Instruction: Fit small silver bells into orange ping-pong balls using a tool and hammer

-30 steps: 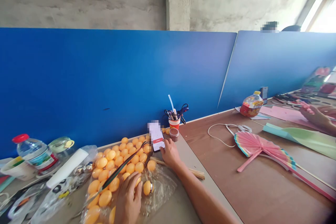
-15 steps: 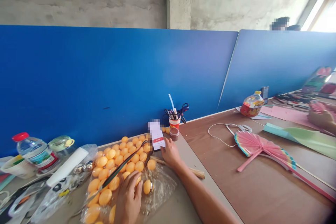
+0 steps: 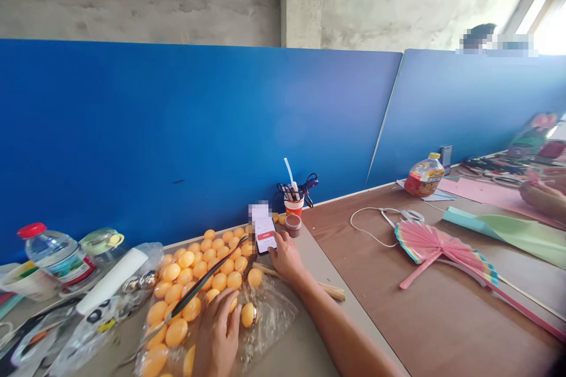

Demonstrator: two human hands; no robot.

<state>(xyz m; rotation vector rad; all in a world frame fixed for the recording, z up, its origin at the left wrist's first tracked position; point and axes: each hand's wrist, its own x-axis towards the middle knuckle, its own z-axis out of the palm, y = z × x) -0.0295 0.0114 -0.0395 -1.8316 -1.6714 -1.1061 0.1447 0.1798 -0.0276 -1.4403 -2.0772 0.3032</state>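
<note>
Left grip (image 3: 216,330): bare hand, slender fingers (image 3: 234,319), rounded knuckles. Right grip (image 3: 287,256): bare too, narrow wrist (image 3: 305,288), long uncovered forearm (image 3: 339,330), smooth outline.

It's a single head cam, worn on the near side of the blue partition (image 3: 198,129), facing it and tipped down a bit. Pretty wide view. The left hand (image 3: 219,330) and right hand (image 3: 286,256) are close to the lens, in front of the partition; the concrete wall (image 3: 154,0) shows above its top edge.
</note>
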